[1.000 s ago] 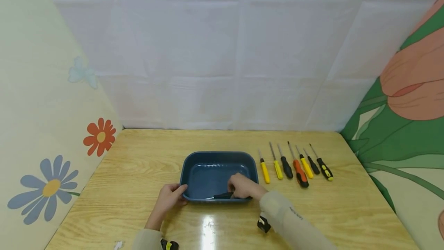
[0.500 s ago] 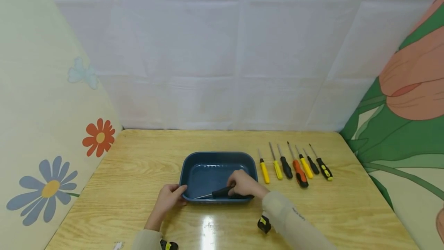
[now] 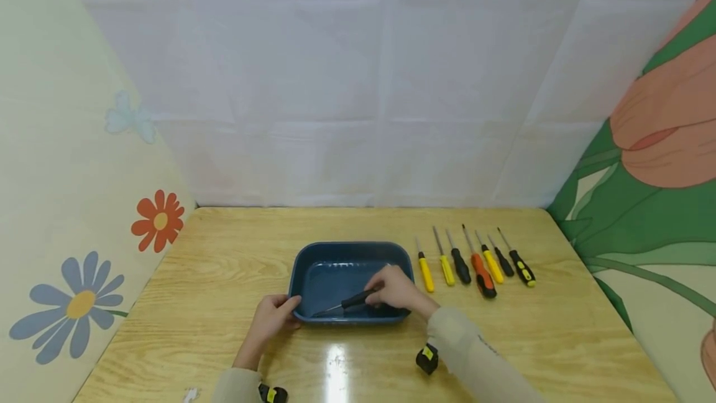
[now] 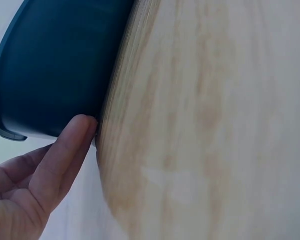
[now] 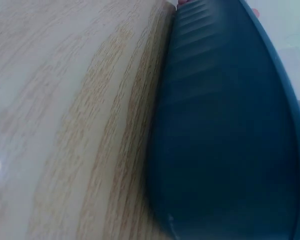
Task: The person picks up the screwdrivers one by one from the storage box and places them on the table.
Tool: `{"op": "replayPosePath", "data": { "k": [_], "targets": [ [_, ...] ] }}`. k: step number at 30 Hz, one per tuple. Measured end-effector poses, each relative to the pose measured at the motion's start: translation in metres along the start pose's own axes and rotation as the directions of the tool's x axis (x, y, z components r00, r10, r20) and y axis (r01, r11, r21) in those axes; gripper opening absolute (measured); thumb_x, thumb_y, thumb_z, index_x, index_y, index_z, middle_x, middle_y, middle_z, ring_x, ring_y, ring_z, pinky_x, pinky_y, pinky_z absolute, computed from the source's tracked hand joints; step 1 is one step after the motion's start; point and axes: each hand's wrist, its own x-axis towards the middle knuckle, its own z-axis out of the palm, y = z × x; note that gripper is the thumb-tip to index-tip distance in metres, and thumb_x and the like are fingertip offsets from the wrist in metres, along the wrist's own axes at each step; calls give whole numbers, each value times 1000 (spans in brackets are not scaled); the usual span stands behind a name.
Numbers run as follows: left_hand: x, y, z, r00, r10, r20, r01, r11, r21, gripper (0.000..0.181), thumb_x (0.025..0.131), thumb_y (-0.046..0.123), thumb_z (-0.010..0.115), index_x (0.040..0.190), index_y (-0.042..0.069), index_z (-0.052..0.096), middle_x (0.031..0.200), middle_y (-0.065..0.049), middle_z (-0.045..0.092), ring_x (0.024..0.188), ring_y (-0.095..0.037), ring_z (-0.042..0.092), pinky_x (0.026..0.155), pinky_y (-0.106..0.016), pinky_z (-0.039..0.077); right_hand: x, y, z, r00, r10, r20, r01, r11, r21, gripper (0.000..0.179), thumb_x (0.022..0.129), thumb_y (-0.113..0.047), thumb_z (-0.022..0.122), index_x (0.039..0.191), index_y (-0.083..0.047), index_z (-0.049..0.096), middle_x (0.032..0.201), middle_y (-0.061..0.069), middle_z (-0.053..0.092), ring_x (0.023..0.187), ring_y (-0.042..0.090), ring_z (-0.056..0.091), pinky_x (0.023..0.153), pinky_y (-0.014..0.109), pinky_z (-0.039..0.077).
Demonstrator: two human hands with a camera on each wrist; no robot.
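Observation:
In the head view, a dark blue rectangular tray (image 3: 335, 275) stands on the wooden table. My left hand (image 3: 271, 316) grips its near left corner, thumb over the rim and fingers against the outside wall; the left wrist view shows those fingers (image 4: 64, 155) low on the tray. Inside the tray, my right hand (image 3: 398, 288) pinches a black-handled screwdriver (image 3: 357, 298) by the handle. The handle is tilted up and the shaft points left, its tip low by the front wall. From the right wrist the tray's outer wall (image 5: 225, 120) hides most of that hand.
Right of the tray, several screwdrivers lie in a row, from a yellow one (image 3: 427, 273) past an orange and black one (image 3: 483, 275) to a black and yellow one (image 3: 523, 269). A small white scrap (image 3: 191, 395) lies near the table's front edge. A white cloth (image 3: 335, 111) hangs behind.
My right hand has risen a little inside the tray, tilting the screwdriver's handle up from the front wall. The left hand has stayed on the tray's corner.

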Motion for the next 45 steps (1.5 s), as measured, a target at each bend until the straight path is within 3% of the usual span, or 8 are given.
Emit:
{"op": "replayPosePath", "data": {
  "k": [20, 31, 38, 45],
  "targets": [
    [2, 4, 2, 999, -22, -37, 22, 1000, -10, 29, 87, 13, 57, 98, -14, 61, 71, -14, 63, 59, -22, 62, 57, -35, 56, -10, -2, -13, 991, -70, -113, 77, 996, 54, 15, 79, -6, 69, 92, 1, 69, 79, 8, 68, 62, 10, 63, 56, 22, 54],
    [2, 4, 2, 999, -16, -41, 16, 1000, 1, 27, 87, 11, 57, 95, -13, 62, 70, -14, 63, 58, -22, 63, 56, -34, 56, -15, -1, -17, 990, -20, -139, 46, 982, 182, 15, 81, -5, 66, 94, 3, 67, 83, 11, 67, 67, 15, 65, 61, 26, 55],
    [1, 4, 3, 999, -22, -38, 22, 1000, -3, 27, 87, 10, 56, 97, -15, 61, 69, -14, 63, 58, -22, 62, 56, -35, 56, -20, 1, -17, 986, 43, -163, 8, 953, 303, 17, 80, -3, 66, 95, 5, 66, 87, 15, 66, 71, 20, 66, 65, 33, 56],
    [1, 3, 2, 999, -16, -36, 16, 1000, -4, 27, 87, 9, 56, 97, -15, 61, 69, -14, 63, 58, -23, 63, 56, -34, 56, -25, 4, -19, 980, 71, -185, -4, 941, 338, 21, 81, -4, 66, 99, 7, 64, 88, 16, 65, 72, 21, 66, 67, 36, 56]
  ]
}}
